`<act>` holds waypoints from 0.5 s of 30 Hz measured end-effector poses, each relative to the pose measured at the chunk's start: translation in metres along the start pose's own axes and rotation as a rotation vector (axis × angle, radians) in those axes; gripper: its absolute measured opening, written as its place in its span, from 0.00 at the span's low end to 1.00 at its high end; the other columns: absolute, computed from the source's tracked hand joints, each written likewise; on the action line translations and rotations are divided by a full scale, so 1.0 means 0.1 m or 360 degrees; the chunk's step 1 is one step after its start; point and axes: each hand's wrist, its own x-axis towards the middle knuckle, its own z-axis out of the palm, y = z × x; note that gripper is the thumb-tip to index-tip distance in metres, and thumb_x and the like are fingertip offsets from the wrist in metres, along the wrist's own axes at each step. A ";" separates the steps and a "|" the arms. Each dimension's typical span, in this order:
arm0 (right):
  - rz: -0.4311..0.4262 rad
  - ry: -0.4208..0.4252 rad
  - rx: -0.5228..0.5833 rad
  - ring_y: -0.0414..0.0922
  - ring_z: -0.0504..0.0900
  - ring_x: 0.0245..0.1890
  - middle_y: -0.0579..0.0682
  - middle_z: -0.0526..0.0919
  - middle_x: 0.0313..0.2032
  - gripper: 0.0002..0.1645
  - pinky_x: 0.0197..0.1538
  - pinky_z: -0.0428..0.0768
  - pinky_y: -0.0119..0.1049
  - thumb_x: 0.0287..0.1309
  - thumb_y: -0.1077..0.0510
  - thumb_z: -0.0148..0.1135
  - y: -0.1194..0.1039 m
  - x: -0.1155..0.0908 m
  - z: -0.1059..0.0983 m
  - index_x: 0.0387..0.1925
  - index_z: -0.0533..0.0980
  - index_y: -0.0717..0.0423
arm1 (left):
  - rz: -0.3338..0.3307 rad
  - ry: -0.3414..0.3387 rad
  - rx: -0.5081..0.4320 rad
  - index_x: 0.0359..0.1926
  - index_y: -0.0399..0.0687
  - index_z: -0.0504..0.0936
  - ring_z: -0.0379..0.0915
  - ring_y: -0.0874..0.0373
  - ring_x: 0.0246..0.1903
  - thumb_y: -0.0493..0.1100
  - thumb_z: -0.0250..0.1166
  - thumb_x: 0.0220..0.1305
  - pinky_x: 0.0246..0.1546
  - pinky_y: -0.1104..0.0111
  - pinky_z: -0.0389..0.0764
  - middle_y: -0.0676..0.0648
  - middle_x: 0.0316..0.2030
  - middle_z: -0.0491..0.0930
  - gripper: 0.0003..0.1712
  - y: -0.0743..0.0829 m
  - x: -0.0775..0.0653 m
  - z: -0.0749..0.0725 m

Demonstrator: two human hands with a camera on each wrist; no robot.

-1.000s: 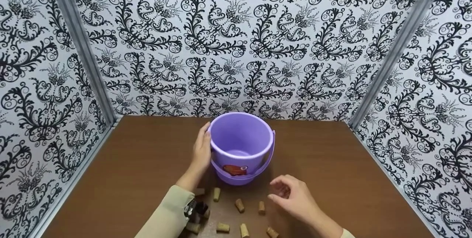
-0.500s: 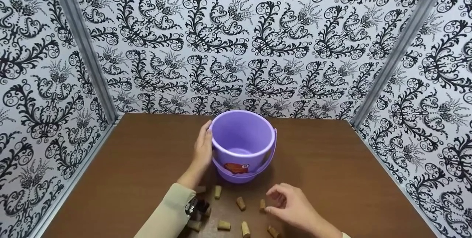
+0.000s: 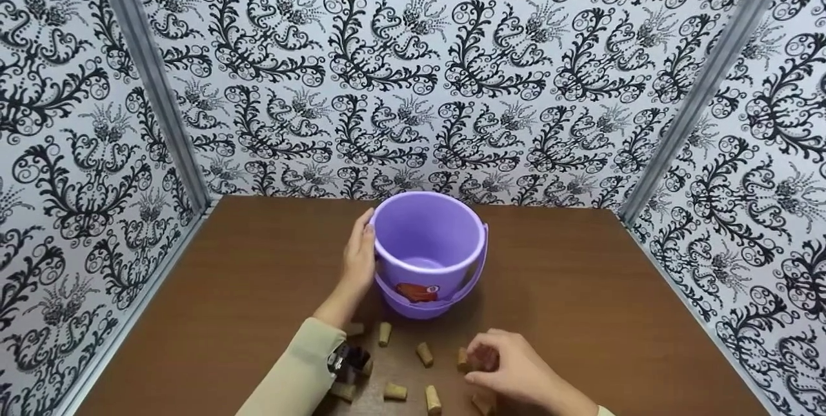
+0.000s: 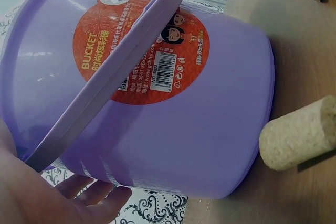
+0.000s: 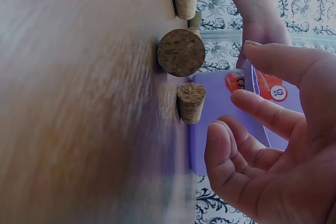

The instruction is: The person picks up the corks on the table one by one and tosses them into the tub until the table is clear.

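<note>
A purple bucket (image 3: 426,287) with a red sticker stands upright on the table, its handle hanging down across the front. My left hand (image 3: 359,258) rests against its left side, fingers lying along the outer wall near the rim. In the left wrist view these fingers (image 4: 100,192) show beyond the bucket wall. My right hand (image 3: 513,364) hovers low over the table, thumb and fingers loosely curved with a gap between them. Right at its fingertips lies a cork (image 3: 463,359); another cork (image 3: 483,403) is partly hidden below the hand. No cork shows between the fingers in the right wrist view.
Several more corks lie in front of the bucket, among them a cork (image 3: 424,354), a cork (image 3: 384,334) and a cork (image 3: 433,399). Some are partly covered by the left sleeve (image 3: 293,364) and wrist strap. Patterned walls (image 3: 413,80) enclose the brown table (image 3: 258,261).
My right hand has moved left and down, close to the corks at the right. The left hand stays at the bucket, and the whole view has shifted slightly.
</note>
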 end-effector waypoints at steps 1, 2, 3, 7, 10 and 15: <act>0.0000 -0.0002 0.0001 0.32 0.79 0.28 0.43 0.83 0.32 0.15 0.32 0.80 0.25 0.49 0.51 0.84 0.01 -0.01 0.00 0.38 0.85 0.46 | -0.0006 -0.0001 -0.0009 0.77 0.49 0.70 0.71 0.35 0.72 0.47 0.47 0.86 0.76 0.40 0.68 0.37 0.74 0.73 0.26 0.00 0.00 0.01; 0.0000 -0.0005 0.0001 0.32 0.79 0.28 0.43 0.83 0.32 0.15 0.32 0.79 0.25 0.49 0.51 0.84 0.02 -0.01 0.01 0.38 0.85 0.46 | -0.0009 -0.0003 -0.0022 0.77 0.49 0.70 0.71 0.35 0.72 0.47 0.47 0.86 0.76 0.40 0.68 0.37 0.74 0.73 0.26 0.00 0.00 0.02; 0.0002 -0.0010 0.0003 0.32 0.79 0.28 0.43 0.83 0.31 0.15 0.32 0.79 0.25 0.49 0.51 0.84 0.02 -0.02 0.02 0.38 0.85 0.46 | -0.0011 -0.0006 -0.0027 0.77 0.49 0.70 0.71 0.35 0.72 0.47 0.47 0.86 0.76 0.40 0.68 0.37 0.74 0.73 0.26 -0.01 0.00 0.02; 0.0014 -0.0050 0.0030 0.32 0.79 0.27 0.44 0.84 0.32 0.15 0.32 0.80 0.25 0.50 0.51 0.83 0.04 -0.04 0.03 0.38 0.85 0.46 | -0.0013 -0.0010 -0.0039 0.77 0.48 0.70 0.71 0.35 0.72 0.45 0.47 0.86 0.76 0.41 0.68 0.36 0.74 0.73 0.26 0.00 -0.01 0.03; 0.0021 -0.0076 0.0052 0.30 0.78 0.27 0.44 0.85 0.32 0.15 0.32 0.80 0.26 0.52 0.51 0.83 0.05 -0.04 0.03 0.38 0.85 0.47 | -0.0013 -0.0007 -0.0033 0.77 0.47 0.70 0.71 0.35 0.72 0.45 0.47 0.85 0.77 0.41 0.67 0.36 0.74 0.73 0.26 0.01 -0.02 0.02; 0.0046 -0.0122 0.0097 0.28 0.78 0.28 0.45 0.86 0.33 0.13 0.32 0.81 0.26 0.53 0.51 0.82 0.08 -0.02 0.03 0.39 0.86 0.47 | -0.0015 0.0004 -0.0021 0.77 0.49 0.70 0.70 0.36 0.73 0.46 0.46 0.86 0.77 0.41 0.66 0.37 0.75 0.73 0.26 0.02 0.00 0.01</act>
